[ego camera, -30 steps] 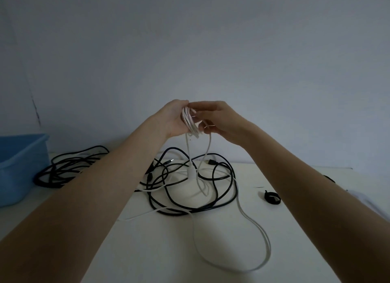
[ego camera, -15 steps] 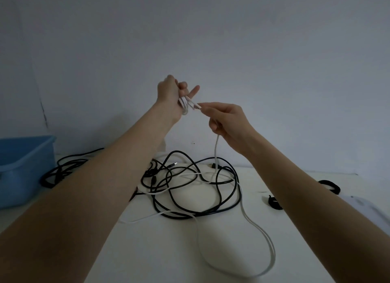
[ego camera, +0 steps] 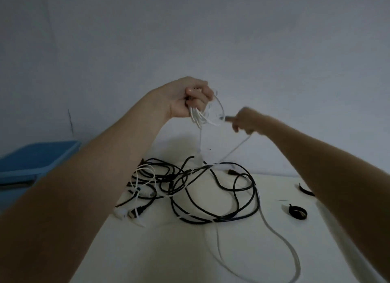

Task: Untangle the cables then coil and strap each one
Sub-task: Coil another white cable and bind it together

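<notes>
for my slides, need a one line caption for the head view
Left hand grips white cable coils as right hand feeds it.

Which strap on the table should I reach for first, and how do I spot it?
Start at the white table, then look right of the black cable tangle. Beside the right forearm lies a small black strap curled into a closed ring. The other strap, farther back, is an open arc partly hidden by the arm.
</notes>
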The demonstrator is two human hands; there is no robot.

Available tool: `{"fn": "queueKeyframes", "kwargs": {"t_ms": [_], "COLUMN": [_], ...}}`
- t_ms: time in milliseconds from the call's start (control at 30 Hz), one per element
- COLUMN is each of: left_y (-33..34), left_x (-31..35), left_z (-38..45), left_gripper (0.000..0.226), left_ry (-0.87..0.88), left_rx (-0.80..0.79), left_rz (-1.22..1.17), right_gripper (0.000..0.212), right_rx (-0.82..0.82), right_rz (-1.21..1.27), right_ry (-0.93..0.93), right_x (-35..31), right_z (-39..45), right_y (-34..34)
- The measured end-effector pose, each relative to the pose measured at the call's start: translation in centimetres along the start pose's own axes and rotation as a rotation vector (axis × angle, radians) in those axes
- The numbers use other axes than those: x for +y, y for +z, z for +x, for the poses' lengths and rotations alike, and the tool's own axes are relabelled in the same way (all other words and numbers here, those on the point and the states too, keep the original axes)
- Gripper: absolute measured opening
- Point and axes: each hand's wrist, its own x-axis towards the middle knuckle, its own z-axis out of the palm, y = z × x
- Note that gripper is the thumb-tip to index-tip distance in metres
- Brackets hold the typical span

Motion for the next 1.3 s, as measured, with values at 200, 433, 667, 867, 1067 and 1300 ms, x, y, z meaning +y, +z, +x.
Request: {"fn": "queueKeyframes", "kwargs": {"t_ms": [200,433,667,867,1067,1300], "left_y": [1.8,5.9,2.9,1.5,0.1,-2.4], "left_x": [1.0,6.0,2.9,0.6,-1.3,-3.3], "left_z": [-0.6,-2.4,-0.1,1.8,4.6,5.1], "left_gripper": [0.023,0.016,0.017,0.029,0.023,0.014], "left_ry": [-0.015,0.225,0.158,0.263,0.278,0.25], "left_rx": [0.026,0.025,0.35,0.478,0.493,0.535], "left_rz": [0.232,0.205,0.526,0.327,0.243,0.235], "right_gripper": [0.038,0.033,0.051,0.016,0.03,0.038], "right_rx": [0.538,0.973,0.578,0.274,0.214,0.133], "right_rz": [0.303,0.405,0.389,0.374,0.15,0.177], "right_ry": [-0.137,-0.272,-0.018,-0.072,-0.252,-0.387], "right_x": [-7.6,-11.3,-7.5,-7.8,-6.7,-3.1], "right_z": [1.1,0.1,1.8,1.2,-0.9,-2.2], "right_y": [-8.9,-15.5,-10.3,-7.0,-3.5,2.8]}}
